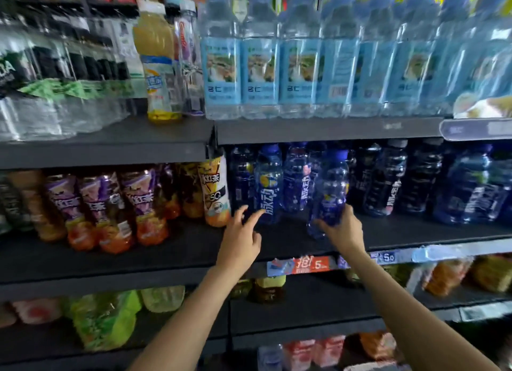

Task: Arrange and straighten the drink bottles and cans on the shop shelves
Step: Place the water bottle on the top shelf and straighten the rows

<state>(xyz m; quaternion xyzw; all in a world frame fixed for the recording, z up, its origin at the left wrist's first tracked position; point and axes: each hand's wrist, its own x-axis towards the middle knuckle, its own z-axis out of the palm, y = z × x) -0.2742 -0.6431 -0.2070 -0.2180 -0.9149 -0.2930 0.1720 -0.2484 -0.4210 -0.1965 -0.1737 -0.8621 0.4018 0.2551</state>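
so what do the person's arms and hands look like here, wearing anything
Both arms are bare up to the frame edge: no sleeves show. The left hand and right hand wear no gloves, and no rings, watch or wristband are visible. Nails look short and unpainted, though the picture is somewhat blurred.

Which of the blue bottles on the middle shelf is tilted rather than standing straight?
The blue bottle held in the right hand. It leans, pulled out in front of the row, while the blue bottle by the left hand and those behind stand upright.

The right hand [345, 229] grips a tilted blue bottle [329, 193] on the middle shelf [177, 248] while the left hand [241, 240] reaches, fingers spread, toward another bottle [268, 182].
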